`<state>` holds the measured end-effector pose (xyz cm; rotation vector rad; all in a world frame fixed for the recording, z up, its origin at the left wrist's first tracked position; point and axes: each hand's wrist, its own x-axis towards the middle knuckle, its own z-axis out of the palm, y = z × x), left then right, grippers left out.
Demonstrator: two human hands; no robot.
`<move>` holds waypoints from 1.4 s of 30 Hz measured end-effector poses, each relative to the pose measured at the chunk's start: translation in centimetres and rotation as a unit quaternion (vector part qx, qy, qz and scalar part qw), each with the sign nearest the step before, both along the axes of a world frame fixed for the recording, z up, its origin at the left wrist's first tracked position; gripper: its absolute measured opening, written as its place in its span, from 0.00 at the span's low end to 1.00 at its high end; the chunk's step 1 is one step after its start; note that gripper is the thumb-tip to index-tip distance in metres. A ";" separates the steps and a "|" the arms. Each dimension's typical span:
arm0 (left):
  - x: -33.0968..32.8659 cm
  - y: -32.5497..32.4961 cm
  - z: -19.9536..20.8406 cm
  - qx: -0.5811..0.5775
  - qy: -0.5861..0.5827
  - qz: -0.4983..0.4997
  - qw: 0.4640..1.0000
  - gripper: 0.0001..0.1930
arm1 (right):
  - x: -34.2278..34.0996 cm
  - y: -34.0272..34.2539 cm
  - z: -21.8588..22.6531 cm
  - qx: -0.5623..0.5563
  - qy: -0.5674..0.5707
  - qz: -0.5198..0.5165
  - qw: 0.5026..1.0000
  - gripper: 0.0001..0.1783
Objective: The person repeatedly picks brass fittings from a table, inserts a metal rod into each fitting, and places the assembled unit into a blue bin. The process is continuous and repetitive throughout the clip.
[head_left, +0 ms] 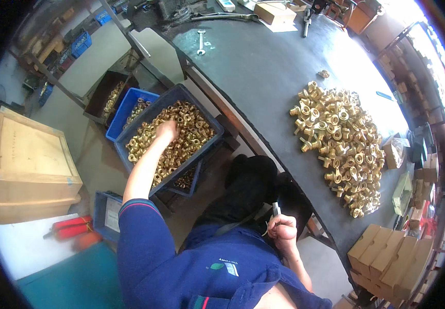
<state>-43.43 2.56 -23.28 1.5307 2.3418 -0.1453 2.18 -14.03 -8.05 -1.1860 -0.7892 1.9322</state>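
Observation:
My left hand (167, 132) reaches down into a dark blue plastic crate (208, 109) full of brass pipe fittings (185, 141). Its fingers are hidden among the fittings, so whether it grips one cannot be seen. In front of my body, my right hand (283, 227) is closed round a small pale grey object (276, 208) with a squared end, whose kind is unclear. A thin white strand shows beside that fist. To the right, a large pile of brass fittings (343, 144) with ring-shaped ends lies on the dark worktable (253, 72).
The table edge (263, 139) runs between crate and pile. An open-end wrench (201, 42) lies near the far left of the tabletop. Cardboard boxes (387, 257) stack at the near right. A smaller blue bin (122, 110) and a wooden crate (34, 149) are at left.

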 end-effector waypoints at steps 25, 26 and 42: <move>0.7 -0.2 -1.9 -0.079 0.166 -0.442 0.878 0.09 | 0.2 -1.8 0.0 -0.040 -0.080 -0.017 0.996 0.08; 0.8 0.2 -2.5 -0.081 0.173 -0.428 0.884 0.09 | 0.1 -1.9 -0.2 -0.035 -0.077 -0.018 0.996 0.08; 12.6 -3.9 9.1 0.051 -0.749 0.135 0.646 0.12 | -1.5 1.5 1.2 0.236 -0.163 0.147 0.947 0.07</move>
